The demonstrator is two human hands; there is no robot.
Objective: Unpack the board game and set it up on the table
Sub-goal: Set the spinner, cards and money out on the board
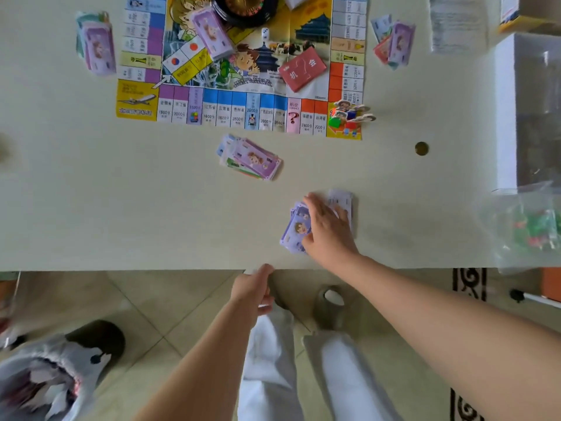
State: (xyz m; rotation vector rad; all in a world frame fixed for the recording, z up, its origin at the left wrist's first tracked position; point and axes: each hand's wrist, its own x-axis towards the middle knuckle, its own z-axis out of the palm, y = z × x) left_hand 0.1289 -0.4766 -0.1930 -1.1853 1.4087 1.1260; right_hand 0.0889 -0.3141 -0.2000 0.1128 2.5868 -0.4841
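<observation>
The paper game board [243, 107] lies flat at the far middle of the white table [121, 208]. Stacks of purple play money sit on it [211, 31], left of it [97, 47], right of it [394, 44] and just in front of it [252, 159]. A red card deck [302, 69] and a white die [265, 33] rest on the board. Colourful pawns [349, 115] stand at its near right corner. My right hand [326, 229] lies flat with straight fingers on a spread of purple notes [296, 229]. My left hand [253, 288] is at the table's near edge, fingers loosely curled.
A black round tray [243, 10] sits at the board's far edge. A white box [510, 110], a clear plastic bag of small pieces [528, 226] and a printed sheet [455, 22] lie at the right. A gold coin [421, 148] lies alone. Tiled floor, shoes below.
</observation>
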